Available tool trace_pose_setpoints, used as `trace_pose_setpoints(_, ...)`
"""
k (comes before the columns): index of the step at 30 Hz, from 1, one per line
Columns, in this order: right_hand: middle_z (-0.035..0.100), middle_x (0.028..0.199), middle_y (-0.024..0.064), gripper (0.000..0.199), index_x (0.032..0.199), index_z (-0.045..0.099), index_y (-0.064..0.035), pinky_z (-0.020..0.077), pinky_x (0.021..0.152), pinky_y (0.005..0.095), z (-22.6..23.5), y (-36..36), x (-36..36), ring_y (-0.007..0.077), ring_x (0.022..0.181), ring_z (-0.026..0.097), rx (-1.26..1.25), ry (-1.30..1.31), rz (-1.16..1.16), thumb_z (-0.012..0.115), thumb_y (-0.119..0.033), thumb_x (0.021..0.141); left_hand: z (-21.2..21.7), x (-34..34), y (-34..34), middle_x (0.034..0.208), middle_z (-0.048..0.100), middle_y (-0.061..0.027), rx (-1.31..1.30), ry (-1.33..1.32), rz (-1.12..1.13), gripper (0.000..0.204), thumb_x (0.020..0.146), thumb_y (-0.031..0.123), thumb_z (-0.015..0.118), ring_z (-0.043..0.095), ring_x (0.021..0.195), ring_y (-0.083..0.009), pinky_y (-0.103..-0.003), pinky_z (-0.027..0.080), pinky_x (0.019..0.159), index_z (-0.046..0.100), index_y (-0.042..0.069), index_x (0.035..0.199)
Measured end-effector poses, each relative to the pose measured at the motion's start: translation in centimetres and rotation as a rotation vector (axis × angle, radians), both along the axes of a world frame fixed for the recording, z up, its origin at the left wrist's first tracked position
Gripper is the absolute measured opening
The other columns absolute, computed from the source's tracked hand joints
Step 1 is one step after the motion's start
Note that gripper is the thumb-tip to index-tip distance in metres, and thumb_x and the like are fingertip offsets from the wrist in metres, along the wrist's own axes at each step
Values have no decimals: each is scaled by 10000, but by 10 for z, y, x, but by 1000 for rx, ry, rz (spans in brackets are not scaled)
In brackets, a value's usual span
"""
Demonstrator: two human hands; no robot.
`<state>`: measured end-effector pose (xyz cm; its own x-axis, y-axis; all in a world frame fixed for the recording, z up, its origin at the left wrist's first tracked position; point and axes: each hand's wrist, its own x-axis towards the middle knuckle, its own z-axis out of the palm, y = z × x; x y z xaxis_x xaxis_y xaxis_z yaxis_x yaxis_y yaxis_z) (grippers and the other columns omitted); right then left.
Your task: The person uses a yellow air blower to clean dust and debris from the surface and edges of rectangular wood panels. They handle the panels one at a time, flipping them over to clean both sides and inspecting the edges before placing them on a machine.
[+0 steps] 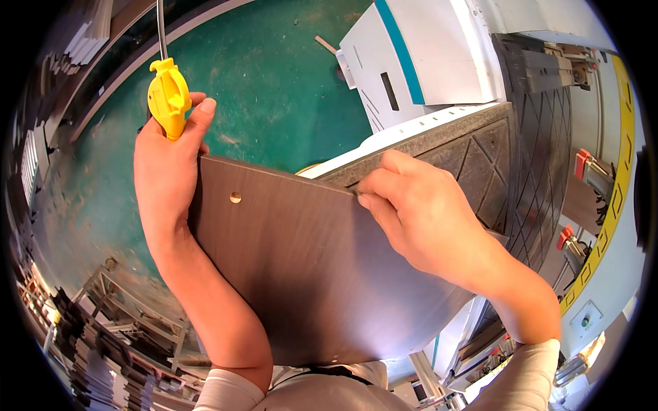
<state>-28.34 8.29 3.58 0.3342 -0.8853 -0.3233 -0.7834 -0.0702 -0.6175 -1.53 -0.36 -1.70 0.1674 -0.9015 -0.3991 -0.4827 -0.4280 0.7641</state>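
Note:
A yellow air blow gun (pixel 167 96) with a long thin metal nozzle is in my left hand (pixel 166 161), the thumb lying along its side. The nozzle points up out of view. A dark brown wood-grain panel (pixel 295 253) stands tilted in front of my body, with a round hole near its upper left corner. My left wrist and forearm lie along the panel's left edge. My right hand (pixel 418 209) is closed at the panel's upper edge, thumb and forefinger pinching there. Whether a small piece is also between those fingertips is hidden.
Right of the panel runs a dark machine bed (pixel 480 171) with a crossed pattern. A white machine cabinet (pixel 425 55) with a teal stripe stands ahead on the green floor (pixel 274 75). Red-tipped clamps (pixel 582 164) line the right; a metal rack (pixel 130 308) is lower left.

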Motion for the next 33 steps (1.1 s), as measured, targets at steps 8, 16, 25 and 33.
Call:
trace_pose_setpoints(8, 595, 848, 142, 49, 928, 684, 1, 512, 710, 448, -2, 4, -23, 351, 785, 623, 114, -180, -124, 684, -48, 929, 5, -3, 2, 787, 563, 34, -4, 5, 17, 370, 946, 336, 767, 506, 701, -80, -260, 430, 667, 715, 22, 1134)
trace_pose_setpoints(16, 633, 883, 104, 117, 1028, 717, -1, 500, 732, 354, -9, -7, -21, 235, 806, 618, 310, -209, -132, 712, -101, 967, 6, -3, 1, 796, 595, 25, -13, 7, 2, 333, 947, 314, 763, 531, 699, -82, -266, 456, 671, 712, 25, 1104)
trace_pose_setpoints(25, 674, 929, 163, 141, 1010, 726, 21, 527, 764, 395, -2, -3, -19, 348, 825, 651, 356, -282, -280, 681, -100, 955, 2, -1, 2, 788, 584, 27, -18, -50, -18, 359, 945, 329, 769, 520, 700, -80, -269, 451, 673, 711, 17, 1113)
trace_pose_setpoints(33, 548, 819, 146, 144, 782, 595, -5, 529, 714, 472, 5, 13, -11, 366, 815, 606, 3, 109, -31, 666, -57, 896, 7, 1, 0, 787, 578, 31, -26, -59, -19, 372, 952, 342, 768, 511, 700, -81, -267, 447, 675, 716, 15, 1122)
